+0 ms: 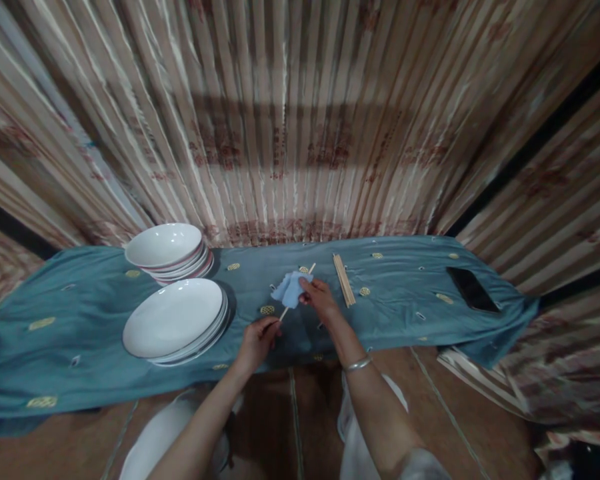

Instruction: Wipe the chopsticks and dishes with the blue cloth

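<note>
Between my fingers and thumb, my left hand [259, 341] pinches the near end of a light wooden chopstick [284, 313]; whether it is one or a pair is too small to tell. My right hand [321, 297] is closed on a light blue cloth [287, 291], which lies around the middle of the chopstick. The far tip sticks out beyond the cloth, slanting up and to the right. A bundle of several chopsticks [344, 281] rests on the tablecloth just right of my right hand.
On the left of the blue-green tablecloth [250, 267] stand a stack of white plates [173, 320] and, behind it, a stack of white bowls [164, 245]. A black phone [473, 289] lies at the right end. Striped curtains [290, 133] hang behind the table.
</note>
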`<state>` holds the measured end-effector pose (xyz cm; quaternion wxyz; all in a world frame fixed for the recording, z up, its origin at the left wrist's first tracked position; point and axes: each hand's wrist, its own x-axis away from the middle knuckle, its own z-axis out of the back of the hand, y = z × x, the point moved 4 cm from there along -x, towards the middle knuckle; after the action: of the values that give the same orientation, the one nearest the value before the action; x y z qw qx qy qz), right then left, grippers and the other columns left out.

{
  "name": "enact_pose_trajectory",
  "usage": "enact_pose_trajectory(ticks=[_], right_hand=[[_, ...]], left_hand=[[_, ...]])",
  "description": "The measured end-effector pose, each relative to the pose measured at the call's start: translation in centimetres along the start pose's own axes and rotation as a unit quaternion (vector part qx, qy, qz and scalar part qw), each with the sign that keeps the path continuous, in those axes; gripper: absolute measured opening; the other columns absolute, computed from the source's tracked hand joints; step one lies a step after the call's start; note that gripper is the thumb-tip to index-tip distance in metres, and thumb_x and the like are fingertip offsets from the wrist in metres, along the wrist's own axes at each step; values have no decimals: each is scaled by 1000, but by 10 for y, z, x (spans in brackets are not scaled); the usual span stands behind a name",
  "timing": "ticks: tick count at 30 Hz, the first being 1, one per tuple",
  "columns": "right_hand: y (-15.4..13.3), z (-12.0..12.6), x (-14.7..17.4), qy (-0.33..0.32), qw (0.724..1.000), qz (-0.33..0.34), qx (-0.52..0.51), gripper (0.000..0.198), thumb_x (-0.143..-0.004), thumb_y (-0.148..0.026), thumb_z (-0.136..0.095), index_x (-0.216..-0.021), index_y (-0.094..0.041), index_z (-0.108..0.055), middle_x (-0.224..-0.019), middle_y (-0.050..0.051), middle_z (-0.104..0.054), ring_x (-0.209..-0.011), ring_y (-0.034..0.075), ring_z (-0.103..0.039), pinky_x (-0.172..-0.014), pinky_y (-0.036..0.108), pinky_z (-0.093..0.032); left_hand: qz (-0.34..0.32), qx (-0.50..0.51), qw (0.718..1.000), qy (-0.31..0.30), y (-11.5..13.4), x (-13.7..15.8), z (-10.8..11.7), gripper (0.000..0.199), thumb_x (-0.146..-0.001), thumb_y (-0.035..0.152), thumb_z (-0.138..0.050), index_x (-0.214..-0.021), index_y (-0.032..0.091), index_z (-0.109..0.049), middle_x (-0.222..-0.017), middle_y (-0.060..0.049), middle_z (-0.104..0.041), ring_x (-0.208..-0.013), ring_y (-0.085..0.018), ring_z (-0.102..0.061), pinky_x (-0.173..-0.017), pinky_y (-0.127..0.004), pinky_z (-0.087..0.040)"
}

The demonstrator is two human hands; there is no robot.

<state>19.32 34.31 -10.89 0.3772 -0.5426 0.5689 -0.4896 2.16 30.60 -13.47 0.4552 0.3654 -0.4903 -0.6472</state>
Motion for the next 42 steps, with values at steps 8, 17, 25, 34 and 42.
enact_pose_trajectory(ticks=[8, 17, 25, 34, 42], right_hand=[[-11, 16, -3, 42, 998, 5, -54, 44, -54, -57, -71, -64, -17, -55, -47, -6, -50, -41, 6, -41, -42, 20, -29], [18, -28, 6, -68, 997, -48, 3, 49, -56, -62, -70, -65, -15, -60, -44, -5, -50, -40, 6, -42, -42, 21, -28], [24, -45, 15, -103, 994, -32, 35, 51, -57, -62, -69, -75, -15, -68, -51, -4, -54, -46, 8, -46, -46, 21, -32], [18, -34, 16, -80, 995, -38, 45, 46, -55, -56, -73, -73, -14, -70, -53, -3, -57, -48, 7, -46, -48, 21, -32], [0, -7, 8, -23, 1000, -19, 4, 40, -54, -52, -75, -61, -14, -66, -45, -4, -52, -43, 6, -43, -45, 21, -28]], left_hand=[[112, 119, 986, -31, -9, 6, -3, 41, -65, 55, -60, -73, 15, -59, -53, 3, -51, -39, -6, -38, -40, -21, -25], [163, 241, 957, -3, 3, 3, -1, 36, -59, 49, -68, -70, 15, -61, -52, 4, -48, -41, -5, -33, -43, -22, -19], [151, 305, 939, 42, 2, 0, 10, 31, -55, 40, -75, -66, 15, -60, -57, 0, -59, -42, -5, -39, -44, -20, -23], [156, 313, 935, 66, 0, -2, 15, 42, -45, 36, -82, -72, 15, -58, -59, -1, -66, -38, -5, -41, -41, -19, -24], [158, 273, 948, 43, 7, 4, 19, 40, -49, 45, -80, -66, 13, -61, -52, 2, -58, -36, -3, -38, -38, -19, -20]])
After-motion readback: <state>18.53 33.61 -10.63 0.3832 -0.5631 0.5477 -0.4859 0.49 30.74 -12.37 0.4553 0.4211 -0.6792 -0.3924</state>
